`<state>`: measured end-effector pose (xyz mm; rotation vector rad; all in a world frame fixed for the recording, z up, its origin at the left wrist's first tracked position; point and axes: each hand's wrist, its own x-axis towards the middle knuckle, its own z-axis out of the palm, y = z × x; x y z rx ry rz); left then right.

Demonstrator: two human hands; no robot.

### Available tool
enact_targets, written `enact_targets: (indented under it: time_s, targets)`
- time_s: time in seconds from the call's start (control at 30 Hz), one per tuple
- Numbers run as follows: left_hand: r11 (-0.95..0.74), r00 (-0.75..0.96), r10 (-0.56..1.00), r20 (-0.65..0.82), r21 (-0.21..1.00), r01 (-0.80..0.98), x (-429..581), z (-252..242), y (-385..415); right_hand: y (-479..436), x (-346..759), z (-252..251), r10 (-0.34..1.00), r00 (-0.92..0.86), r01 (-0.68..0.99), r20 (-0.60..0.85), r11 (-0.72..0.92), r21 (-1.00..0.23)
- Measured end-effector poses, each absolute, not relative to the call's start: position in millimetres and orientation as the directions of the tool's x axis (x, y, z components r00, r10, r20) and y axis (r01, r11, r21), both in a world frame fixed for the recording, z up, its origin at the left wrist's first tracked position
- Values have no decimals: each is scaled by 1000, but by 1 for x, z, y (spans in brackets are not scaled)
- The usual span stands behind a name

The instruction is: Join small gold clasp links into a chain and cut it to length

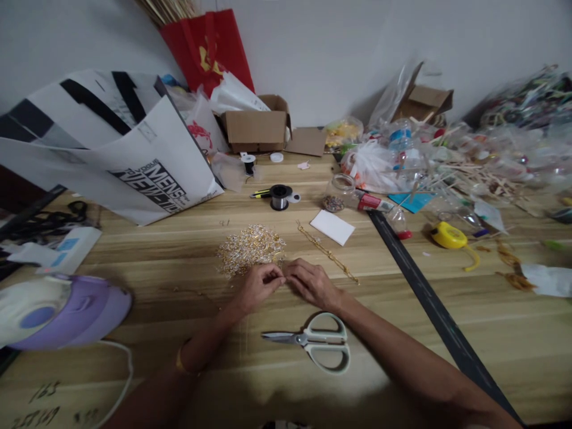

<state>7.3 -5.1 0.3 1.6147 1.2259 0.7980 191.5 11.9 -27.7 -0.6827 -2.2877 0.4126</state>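
My left hand (259,287) and my right hand (314,282) meet over the middle of the wooden table, fingertips pinched close together. Whatever lies between the fingertips is too small to make out. Just beyond my left hand is a heap of small gold and clear beads or charms (250,249). A gold chain with small knots or links (328,254) stretches out beyond my right hand. Grey-handled scissors (308,338) lie below my hands, blades pointing left. A thin, dark strand (196,292) rests left of my left wrist.
Beyond the heap stand a wire spool (279,198), a white card (333,227) and a glass jar (338,192). A yellow tape measure (448,235) lies right of the black strip (415,286). A purple appliance (84,313) and a large paper bag (147,161) occupy the left.
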Motion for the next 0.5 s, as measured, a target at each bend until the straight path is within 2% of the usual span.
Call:
enact_targets:
  time_s: [0.5]
  targets:
    - [-138,242,970,36,898,418,8,-6,-7,10,189,-24,608,-610,300,508,771,-562]
